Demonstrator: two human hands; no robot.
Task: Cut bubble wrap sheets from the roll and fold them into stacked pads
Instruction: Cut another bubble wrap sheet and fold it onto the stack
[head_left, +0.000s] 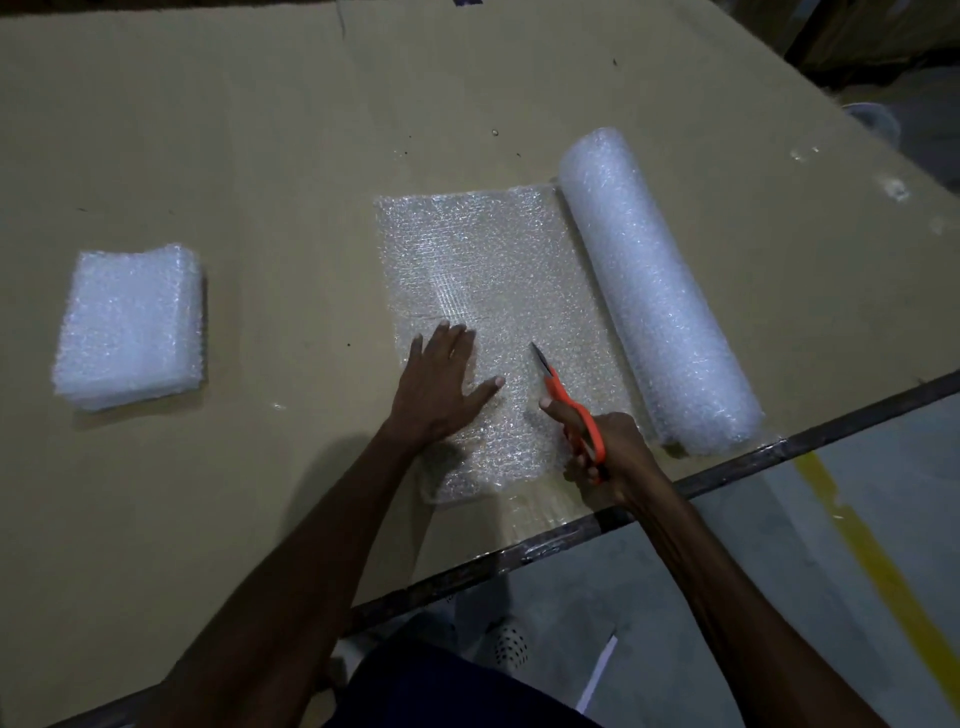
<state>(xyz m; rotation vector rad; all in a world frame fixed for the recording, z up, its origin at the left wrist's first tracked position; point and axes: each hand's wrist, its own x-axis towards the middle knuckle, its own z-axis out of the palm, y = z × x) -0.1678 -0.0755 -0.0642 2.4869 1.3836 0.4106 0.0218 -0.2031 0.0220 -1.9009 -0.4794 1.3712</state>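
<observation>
A bubble wrap roll (654, 291) lies on the right of the cardboard-covered table (291, 156). An unrolled sheet (483, 260) spreads flat to its left. My left hand (441, 384) presses flat on the sheet's near left part, fingers spread. My right hand (608, 452) grips orange-handled scissors (569, 405), whose blades point away from me along the sheet, beside the roll. A stack of folded bubble wrap pads (130, 325) sits at the left of the table.
The table's dark front edge (727, 467) runs diagonally below my hands. Beyond it is grey floor with a yellow line (872, 561). A few small scraps (896, 187) lie on the table at the far right.
</observation>
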